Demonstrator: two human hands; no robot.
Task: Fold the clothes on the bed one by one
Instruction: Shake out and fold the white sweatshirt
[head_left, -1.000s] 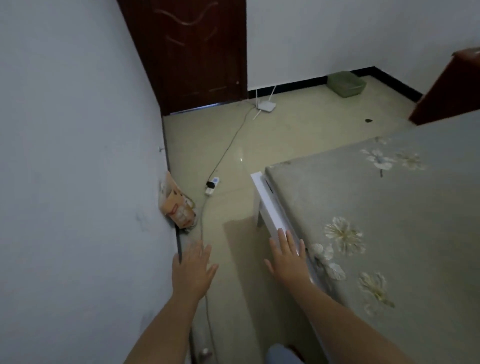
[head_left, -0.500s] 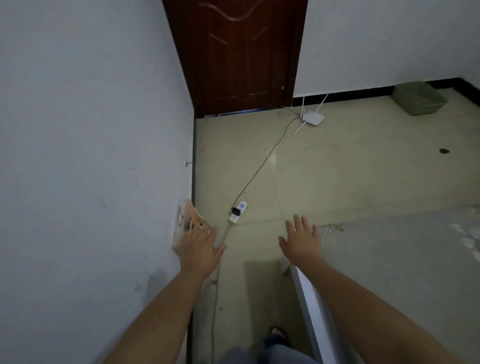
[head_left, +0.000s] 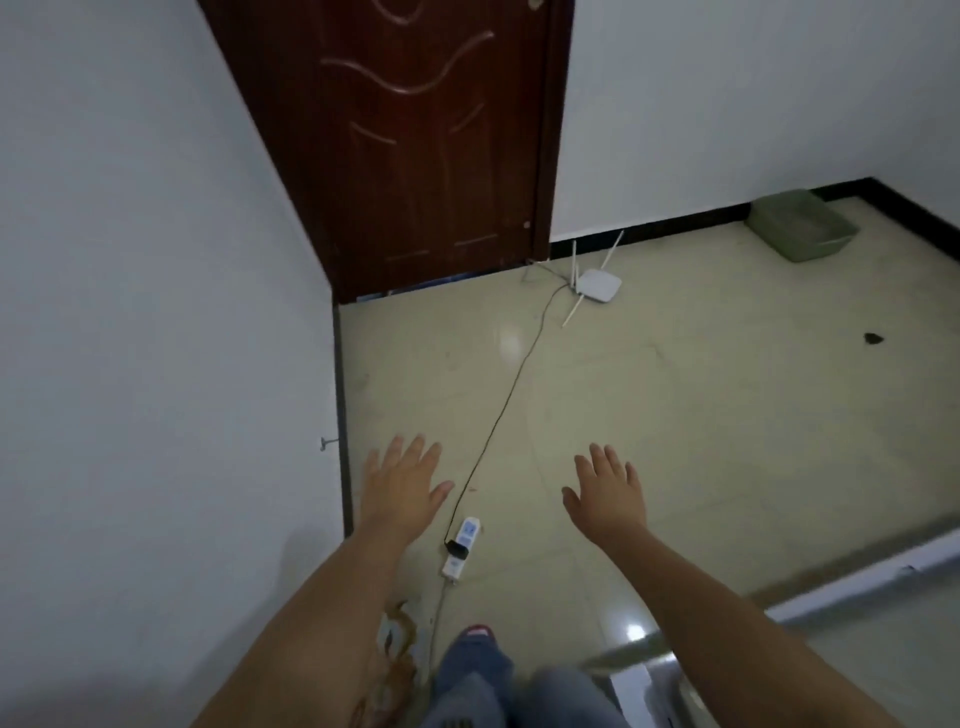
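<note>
A plain white wall (head_left: 145, 312) fills the left side, with 1 small metal nail (head_left: 328, 443) sticking out near its dark baseboard. Low against it, an orange-patterned bag (head_left: 397, 639) shows just beside the left forearm; a second ago it sat higher, ahead of the hand. The left hand (head_left: 402, 488) hovers palm down, fingers straight and spread wide, holding nothing. Behind it stands the dark red-brown wooden door (head_left: 415, 145), now much larger and more central than before. Below, 2 blue-jeaned legs (head_left: 498, 686) and a red shoe tip (head_left: 478, 631) point at the white power strip (head_left: 461, 545), whose black cable (head_left: 509, 405) runs to the white router with 4 antennas (head_left: 597, 285). The right hand (head_left: 610, 493) also hangs open, fingers straight and slightly apart, empty; earlier it rested by the bed corner. The white bed frame edge (head_left: 852, 577) has slid to the lower right, its flowered sheet and any clothes out of view. A green plastic basin (head_left: 802, 224) sits in the far corner.
</note>
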